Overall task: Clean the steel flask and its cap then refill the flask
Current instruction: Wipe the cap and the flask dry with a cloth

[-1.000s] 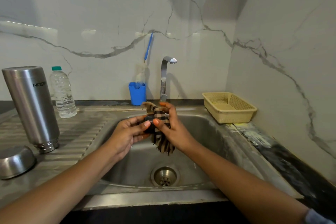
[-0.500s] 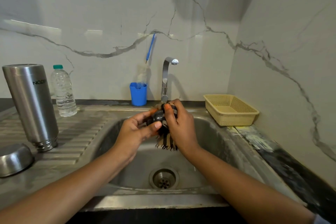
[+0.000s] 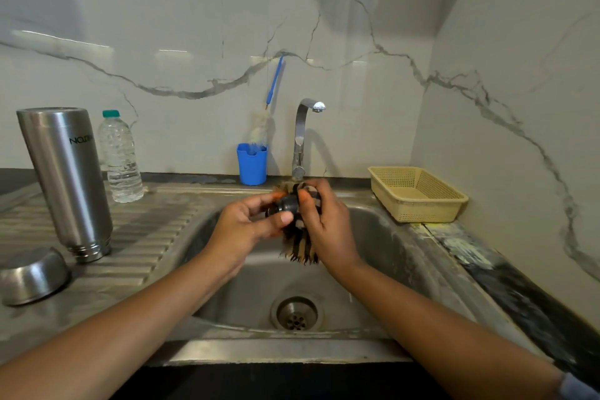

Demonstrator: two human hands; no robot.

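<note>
Centrally, left hand (image 3: 240, 230) pinches the dark cap (image 3: 287, 204), right hand (image 3: 328, 230) grips a striped cloth (image 3: 300, 247) (tap (image 3: 300, 140) at twelve o'clock, steel flask (image 3: 66, 178) at nine).

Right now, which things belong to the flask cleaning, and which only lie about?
Job: steel flask, black cap in left hand, checked cloth in right hand, sink, plastic bottle (perhaps for refilling).
Lying about: yellow basket, blue cup with brush.

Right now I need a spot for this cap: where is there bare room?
The ribbed drainboard between the steel flask and the sink is bare; the yellow basket looks empty. The far left is crowded by the bowl and water bottle.
</note>
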